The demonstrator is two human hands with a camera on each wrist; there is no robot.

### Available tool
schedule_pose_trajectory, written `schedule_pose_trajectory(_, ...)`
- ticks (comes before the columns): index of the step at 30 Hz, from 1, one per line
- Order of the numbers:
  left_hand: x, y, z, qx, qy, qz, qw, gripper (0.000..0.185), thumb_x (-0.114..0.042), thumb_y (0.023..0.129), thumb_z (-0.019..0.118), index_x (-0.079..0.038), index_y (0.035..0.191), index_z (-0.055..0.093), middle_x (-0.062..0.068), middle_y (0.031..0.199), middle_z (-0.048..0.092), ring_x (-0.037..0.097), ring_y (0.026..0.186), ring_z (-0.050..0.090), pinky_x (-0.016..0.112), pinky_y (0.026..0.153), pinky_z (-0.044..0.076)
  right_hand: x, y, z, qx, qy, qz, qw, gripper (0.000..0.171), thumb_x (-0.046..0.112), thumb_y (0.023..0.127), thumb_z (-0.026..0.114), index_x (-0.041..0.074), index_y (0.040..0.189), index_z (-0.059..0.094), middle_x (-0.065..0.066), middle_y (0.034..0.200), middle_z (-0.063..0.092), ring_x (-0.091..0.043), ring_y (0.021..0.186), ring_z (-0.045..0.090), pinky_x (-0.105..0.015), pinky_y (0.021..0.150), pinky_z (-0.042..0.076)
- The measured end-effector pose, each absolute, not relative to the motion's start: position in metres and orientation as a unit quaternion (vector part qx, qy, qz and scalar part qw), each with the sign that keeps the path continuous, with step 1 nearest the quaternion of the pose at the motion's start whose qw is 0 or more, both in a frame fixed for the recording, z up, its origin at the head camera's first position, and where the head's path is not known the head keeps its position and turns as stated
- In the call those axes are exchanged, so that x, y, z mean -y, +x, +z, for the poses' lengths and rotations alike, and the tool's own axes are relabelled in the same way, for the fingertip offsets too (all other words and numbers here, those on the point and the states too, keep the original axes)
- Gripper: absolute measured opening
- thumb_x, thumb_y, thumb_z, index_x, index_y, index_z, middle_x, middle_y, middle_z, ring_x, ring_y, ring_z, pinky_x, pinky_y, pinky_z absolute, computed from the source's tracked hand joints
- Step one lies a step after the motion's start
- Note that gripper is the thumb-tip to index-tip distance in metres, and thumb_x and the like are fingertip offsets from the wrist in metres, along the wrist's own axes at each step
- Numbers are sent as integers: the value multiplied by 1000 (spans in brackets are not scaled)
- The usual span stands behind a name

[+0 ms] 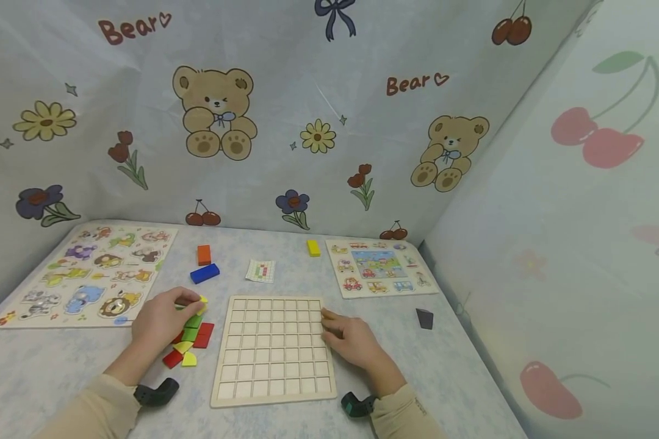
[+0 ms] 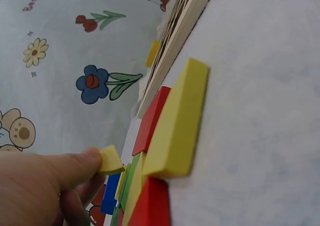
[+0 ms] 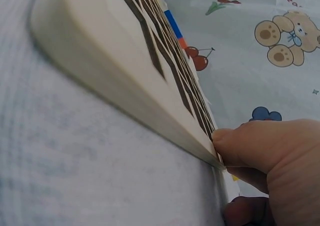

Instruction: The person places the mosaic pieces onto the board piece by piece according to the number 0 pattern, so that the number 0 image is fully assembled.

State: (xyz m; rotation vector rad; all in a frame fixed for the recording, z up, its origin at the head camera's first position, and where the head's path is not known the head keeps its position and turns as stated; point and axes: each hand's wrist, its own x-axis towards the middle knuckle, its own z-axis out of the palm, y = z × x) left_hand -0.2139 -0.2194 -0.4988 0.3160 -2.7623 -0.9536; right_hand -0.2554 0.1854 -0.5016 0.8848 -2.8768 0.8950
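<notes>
My left hand [image 1: 162, 317] pinches a small yellow piece [image 2: 111, 159] between thumb and finger. Under it lies a pile of thin blocks: green pieces [image 1: 191, 327], red pieces [image 1: 203, 335] and yellow pieces with a rounded side [image 1: 189, 360]. To the right of the pile, a square wooden grid board [image 1: 277, 350] lies flat, its cells bare. My right hand [image 1: 357, 344] holds the board's right edge by thumb and fingers, the thumb [image 3: 225, 141] on the rim in the right wrist view. Its other fingers are partly hidden there.
Behind the pile lie an orange block [image 1: 204, 255], a blue block [image 1: 205, 274] and a small printed grid card [image 1: 260, 271]. A yellow block [image 1: 313, 248] is farther back. Picture puzzle boards lie left [image 1: 107, 259] and right [image 1: 381, 268]. A dark block [image 1: 425, 318] sits far right.
</notes>
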Motion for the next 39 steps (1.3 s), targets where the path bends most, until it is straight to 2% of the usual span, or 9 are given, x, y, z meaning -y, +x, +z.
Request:
schedule_pose_trajectory(6, 211, -223, -487, 926, 74, -363, 74, 29, -41, 95, 74, -17, 111, 74, 12, 112, 72, 25, 95, 63, 30, 69, 45, -186, -255, -501, 915, 289, 281, 0, 37, 23, 100, 68, 7, 134, 68, -4, 149, 57, -24, 135, 57, -47, 108, 48)
schedule_pose_trajectory(16, 158, -247, -476, 927, -14, -373, 29, 14, -34, 94, 76, -25, 104, 76, -5, 101, 74, 21, 100, 66, 37, 76, 49, -187, -257, -500, 916, 286, 281, -11, 37, 23, 101, 68, 10, 135, 68, -2, 151, 56, -23, 137, 56, -45, 109, 47)
schedule_pose_trajectory(19, 142, -252, -475, 931, -27, -363, 26, 10, -33, 93, 77, -28, 101, 76, -9, 99, 73, 19, 97, 67, 37, 75, 49, -187, -257, -499, 913, 289, 287, -13, 37, 22, 100, 68, 9, 135, 68, -3, 150, 56, -23, 137, 56, -45, 109, 47)
schedule_pose_trajectory(26, 120, -255, -477, 943, -46, -330, 9, 4, -32, 93, 77, -29, 95, 75, -12, 95, 72, 11, 80, 62, 33, 64, 45, -187, -257, -500, 914, 289, 283, -10, 37, 22, 100, 68, 9, 135, 68, -4, 150, 56, -23, 136, 57, -45, 108, 48)
schedule_pose_trajectory(32, 115, -253, -478, 950, -46, -310, -14, 3, -32, 93, 77, -28, 94, 77, -11, 95, 73, 11, 82, 63, 34, 66, 47, -186, -256, -502, 915, 285, 286, -15, 37, 22, 100, 68, 9, 135, 68, -3, 151, 56, -23, 137, 56, -45, 109, 47)
schedule_pose_trajectory(39, 120, -251, -479, 955, -48, -293, 4, 8, -32, 93, 77, -29, 99, 80, -10, 97, 73, 12, 83, 64, 33, 65, 48, -187, -256, -500, 915, 277, 294, -16, 37, 23, 100, 68, 8, 135, 68, -2, 151, 55, -23, 137, 56, -45, 109, 47)
